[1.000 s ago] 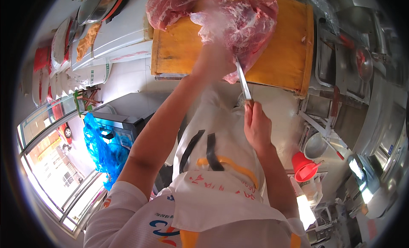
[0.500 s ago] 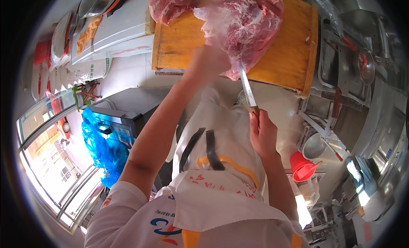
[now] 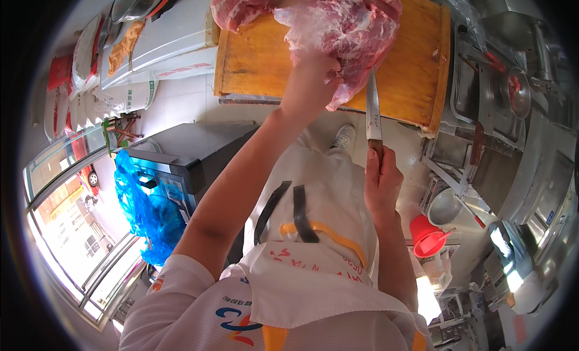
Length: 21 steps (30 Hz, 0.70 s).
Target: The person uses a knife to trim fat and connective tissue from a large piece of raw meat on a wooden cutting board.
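Closest to me, at the bottom of the frame, I see the white apron [image 3: 313,230] and both forearms rising from the lower edge. My right hand [image 3: 381,185], right of centre, is wrapped tight around the dark handle of a knife [image 3: 373,112], and the blade points up toward the top of the frame, its tip just reaching the lower edge of the meat. My left hand [image 3: 312,79], higher up and a little left of the knife, is closed on a big slab of raw pink meat [image 3: 350,25], fingers dug into its lower fringe and pulling it taut off the board.

The slab lies on a thick wooden chopping board [image 3: 259,61] at the top centre, with a second lump of meat [image 3: 241,4] beside it at the board's upper left corner. I judge the trimming is at an early stage: the slab is largely in one piece, I see no pile of cut portions on the board, and most of the cutting is left.

Lower right sits a red funnel [image 3: 427,235] near a metal bowl [image 3: 445,207]. Further out, a blue plastic bag [image 3: 145,206] hangs at the left, and white sacks [image 3: 126,97] lie at the upper left.
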Motion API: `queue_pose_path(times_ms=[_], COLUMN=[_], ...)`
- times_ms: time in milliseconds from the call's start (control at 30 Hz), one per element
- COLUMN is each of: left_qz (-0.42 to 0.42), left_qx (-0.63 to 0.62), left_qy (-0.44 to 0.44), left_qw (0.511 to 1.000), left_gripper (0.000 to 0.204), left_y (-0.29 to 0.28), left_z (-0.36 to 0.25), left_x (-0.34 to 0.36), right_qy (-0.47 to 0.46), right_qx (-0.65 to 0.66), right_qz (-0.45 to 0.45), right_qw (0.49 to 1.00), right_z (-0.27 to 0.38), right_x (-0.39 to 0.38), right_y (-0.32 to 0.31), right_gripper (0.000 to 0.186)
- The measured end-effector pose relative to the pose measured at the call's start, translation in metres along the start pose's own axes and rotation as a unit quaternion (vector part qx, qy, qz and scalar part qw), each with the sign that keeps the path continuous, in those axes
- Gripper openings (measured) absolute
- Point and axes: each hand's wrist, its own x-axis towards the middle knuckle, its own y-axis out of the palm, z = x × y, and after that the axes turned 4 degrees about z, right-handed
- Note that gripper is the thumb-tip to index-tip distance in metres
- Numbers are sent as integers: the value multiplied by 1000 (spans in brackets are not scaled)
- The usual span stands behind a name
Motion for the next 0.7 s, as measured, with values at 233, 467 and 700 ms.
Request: queue_pose_path(times_ms=[233, 467, 700], left_qz=[56, 95, 133], left_qx=[92, -5, -30], left_qy=[-11, -113, -145], left_qw=[994, 989, 980], left_gripper=[9, 13, 16], left_y=[3, -5, -20], left_z=[3, -6, -15], left_x=[5, 8, 11], right_qy=[-7, -26, -23], right_qx=[7, -22, -51], right_qz=[1, 18, 57], right_qw=[1000, 999, 997], right_z=[3, 16, 14], right_x=[5, 29, 44], right_y=[0, 5, 22], right_gripper=[17, 19, 22])
